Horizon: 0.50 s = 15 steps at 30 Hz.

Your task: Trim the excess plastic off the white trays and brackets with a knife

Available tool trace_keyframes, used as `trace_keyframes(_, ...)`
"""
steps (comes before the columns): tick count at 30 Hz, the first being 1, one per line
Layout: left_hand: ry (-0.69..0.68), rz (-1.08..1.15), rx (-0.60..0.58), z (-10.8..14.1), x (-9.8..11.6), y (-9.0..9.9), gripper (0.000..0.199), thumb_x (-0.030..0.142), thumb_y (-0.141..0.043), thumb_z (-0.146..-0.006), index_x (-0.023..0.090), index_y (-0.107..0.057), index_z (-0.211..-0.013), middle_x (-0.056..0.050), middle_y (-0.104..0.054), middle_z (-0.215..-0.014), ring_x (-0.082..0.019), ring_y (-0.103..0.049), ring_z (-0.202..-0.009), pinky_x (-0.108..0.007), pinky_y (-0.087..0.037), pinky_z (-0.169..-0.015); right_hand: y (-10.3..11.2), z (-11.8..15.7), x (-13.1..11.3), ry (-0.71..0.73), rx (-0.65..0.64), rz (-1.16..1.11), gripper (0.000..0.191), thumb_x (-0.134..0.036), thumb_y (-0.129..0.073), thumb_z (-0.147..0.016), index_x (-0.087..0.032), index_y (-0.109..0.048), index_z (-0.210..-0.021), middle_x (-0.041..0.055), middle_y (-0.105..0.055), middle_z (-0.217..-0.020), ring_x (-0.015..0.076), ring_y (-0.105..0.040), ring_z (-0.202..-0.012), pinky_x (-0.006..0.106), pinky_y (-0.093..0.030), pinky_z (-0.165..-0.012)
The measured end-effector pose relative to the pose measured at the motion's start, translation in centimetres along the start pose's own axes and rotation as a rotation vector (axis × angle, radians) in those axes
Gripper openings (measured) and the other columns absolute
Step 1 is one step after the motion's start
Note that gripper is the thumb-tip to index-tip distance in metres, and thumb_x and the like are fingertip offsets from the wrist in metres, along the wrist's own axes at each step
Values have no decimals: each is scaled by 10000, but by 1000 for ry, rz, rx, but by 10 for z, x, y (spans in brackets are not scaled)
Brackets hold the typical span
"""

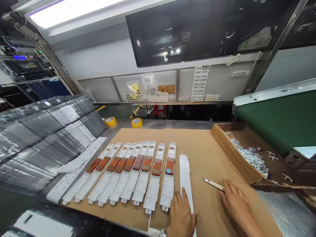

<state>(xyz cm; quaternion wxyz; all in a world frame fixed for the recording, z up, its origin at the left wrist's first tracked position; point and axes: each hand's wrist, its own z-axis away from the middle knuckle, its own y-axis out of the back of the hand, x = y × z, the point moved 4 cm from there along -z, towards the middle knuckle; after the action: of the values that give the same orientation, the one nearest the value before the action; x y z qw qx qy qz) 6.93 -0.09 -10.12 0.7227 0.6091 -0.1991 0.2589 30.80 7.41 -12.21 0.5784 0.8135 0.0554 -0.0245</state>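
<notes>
My right hand [234, 202] is closed around a craft knife [214, 185] with a pale handle, its small blade pointing left toward a white plastic strip [184, 171]. That strip lies lengthwise on the cardboard sheet, and my left hand [181, 212] grips its near end, thumb on the right side and fingers on the left. To the left, several similar white plastic strips [151, 189] lie side by side, ribbed side up. Each of these carries a reddish-brown block [156, 167] across it. One block at the right of the row bears a light blue dot.
Brown cardboard [202, 144] covers the bench. At right, a shallow cardboard box [223, 151] holds small grey-white pieces beside a green ribbed conveyor [278, 115]. Two yellow tape rolls [136, 123] sit at the back. Wrapped stacks [49, 138] and printed white paper [84, 156] stand left.
</notes>
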Motion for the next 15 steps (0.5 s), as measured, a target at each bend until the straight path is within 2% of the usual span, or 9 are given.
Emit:
trace_keyframes(3,41,62,-27,-3,6,-8,837,215,-588,-776,69,-219,-1512,-259,-422,-1424,-438,-301,-1369,-588,-172,-1140,-14,3,-10,54,-53,-14,169,-285,-640,-903,-170,-635,-1027,47,-637,-1055,194,-609,-982,415,-513,-864)
trace_keyframes(5,46,159,-36,-6,8,1,892,169,-579,-727,27,-179,-1512,-257,-361,-1478,-425,-259,-1385,-549,-122,-1159,-13,7,-13,80,-61,-53,135,-300,-630,-910,-165,-631,-919,20,-631,-926,172,-610,-905,389,-511,-829)
trace_keyframes(7,63,310,-45,-9,8,14,971,155,-610,-653,-3,-172,-1505,-248,-236,-1556,-404,-170,-1424,-491,-72,-1177,-3,11,-14,82,-40,-120,195,-343,-607,-926,-162,-612,-853,2,-609,-839,155,-602,-832,366,-509,-789)
trace_keyframes(8,78,410,-55,-11,7,20,980,165,-630,-625,-3,-209,-1493,-243,-234,-1560,-391,-176,-1426,-464,-94,-1177,5,13,-14,73,-17,-162,226,-367,-582,-940,-160,-606,-853,0,-605,-824,151,-601,-813,360,-509,-776)
trace_keyframes(9,98,530,-78,-11,6,26,948,190,-648,-613,6,-279,-1466,-245,-312,-1520,-381,-256,-1396,-449,-170,-1159,14,16,-14,57,12,-210,259,-393,-538,-961,-159,-602,-872,6,-612,-831,150,-605,-807,355,-511,-766)
trace_keyframes(11,147,817,-161,-11,5,37,746,305,-669,-645,47,-479,-1318,-207,-575,-1248,-332,-524,-1161,-416,-402,-997,36,26,-14,2,77,-305,329,-436,-416,-1002,-164,-597,-959,35,-645,-882,157,-628,-820,334,-519,-743)
trace_keyframes(12,175,975,-205,-11,5,43,622,380,-670,-674,77,-557,-1205,-154,-638,-1059,-278,-600,-983,-377,-472,-868,48,32,-15,-32,104,-349,364,-452,-363,-1012,-168,-591,-1018,52,-661,-918,162,-642,-828,317,-524,-728)
trace_keyframes(13,203,1134,-239,-10,4,49,533,443,-675,-693,106,-597,-1098,-99,-639,-909,-222,-614,-829,-332,-492,-757,60,40,-16,-64,123,-388,394,-468,-330,-1013,-174,-584,-1077,67,-675,-952,166,-655,-831,297,-528,-708)
trace_keyframes(15,257,1447,-267,-7,3,62,456,488,-740,-678,152,-611,-959,-27,-595,-773,-139,-578,-681,-255,-474,-642,81,56,-22,-102,128,-456,422,-514,-362,-986,-194,-586,-1146,71,-695,-988,170,-674,-805,253,-533,-652)
